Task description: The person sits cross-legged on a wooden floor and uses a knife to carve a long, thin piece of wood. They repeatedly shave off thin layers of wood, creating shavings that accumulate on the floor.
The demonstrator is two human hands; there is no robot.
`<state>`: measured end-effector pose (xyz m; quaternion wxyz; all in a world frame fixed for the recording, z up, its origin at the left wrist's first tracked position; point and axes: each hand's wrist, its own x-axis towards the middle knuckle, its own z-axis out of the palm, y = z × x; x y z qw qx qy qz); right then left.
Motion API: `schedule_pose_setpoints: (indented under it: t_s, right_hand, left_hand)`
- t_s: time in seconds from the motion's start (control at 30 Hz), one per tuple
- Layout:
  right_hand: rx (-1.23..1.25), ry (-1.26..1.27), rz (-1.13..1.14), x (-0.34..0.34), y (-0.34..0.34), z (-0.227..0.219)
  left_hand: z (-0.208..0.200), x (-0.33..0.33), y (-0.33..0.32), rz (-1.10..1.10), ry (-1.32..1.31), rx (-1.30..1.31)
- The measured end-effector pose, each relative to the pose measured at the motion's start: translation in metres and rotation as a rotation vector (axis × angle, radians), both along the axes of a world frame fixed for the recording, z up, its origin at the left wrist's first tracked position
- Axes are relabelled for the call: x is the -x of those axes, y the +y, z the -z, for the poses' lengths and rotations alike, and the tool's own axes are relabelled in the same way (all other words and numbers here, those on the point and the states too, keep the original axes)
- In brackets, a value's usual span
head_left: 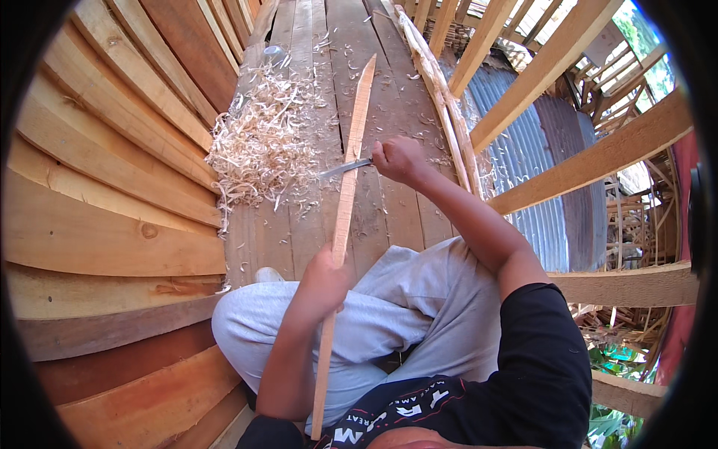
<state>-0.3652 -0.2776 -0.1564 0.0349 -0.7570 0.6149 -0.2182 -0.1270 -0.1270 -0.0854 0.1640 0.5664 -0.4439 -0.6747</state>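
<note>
On my feed, the left hand [326, 282] clenched a rough, pointed wooden strip [345, 217] above the lap [389, 322]. The right hand [400, 159] gripped what seemed a thin metal knife [359, 164] across it; curled shavings [265, 142] lay far left.

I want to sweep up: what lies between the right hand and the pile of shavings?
The knife blade and the wooden strip it crosses, as the head view shows.

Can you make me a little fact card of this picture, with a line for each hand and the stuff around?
Left hand: grips a long wooden stick, pointed at its far end
Right hand: holds a knife, blade across the stick
Floor: wooden planks, with curly wood shavings piled up
Left side: plank wall
Right side: wooden slats
</note>
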Motion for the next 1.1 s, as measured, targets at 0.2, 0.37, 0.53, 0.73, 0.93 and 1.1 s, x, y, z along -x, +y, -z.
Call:
schedule_pose_setpoints:
  t_s: [0.2,0.37,0.53,0.73,0.93,1.1]
  right_hand:
    - [0.049,-0.009,-0.037,0.007,-0.007,0.01]
    - [-0.126,0.012,-0.083,-0.008,0.02,-0.012]
    - [-0.003,-0.011,0.044,-0.004,0.008,0.014]
    - [0.078,0.076,-0.024,0.015,-0.011,0.026]
    - [0.324,0.161,0.207,0.037,-0.017,0.016]
    - [-0.006,-0.169,0.249,0.046,-0.007,0.0]
  left_hand:
    - [-0.012,-0.006,-0.002,-0.004,0.059,-0.099]
    - [-0.021,-0.018,-0.005,-0.013,0.091,-0.11]
    - [-0.019,-0.021,-0.009,-0.029,0.103,-0.118]
    - [-0.006,-0.012,-0.003,-0.005,0.106,-0.098]
    - [-0.007,-0.009,-0.008,-0.016,0.16,-0.157]
    - [-0.004,-0.013,-0.007,-0.027,0.222,-0.187]
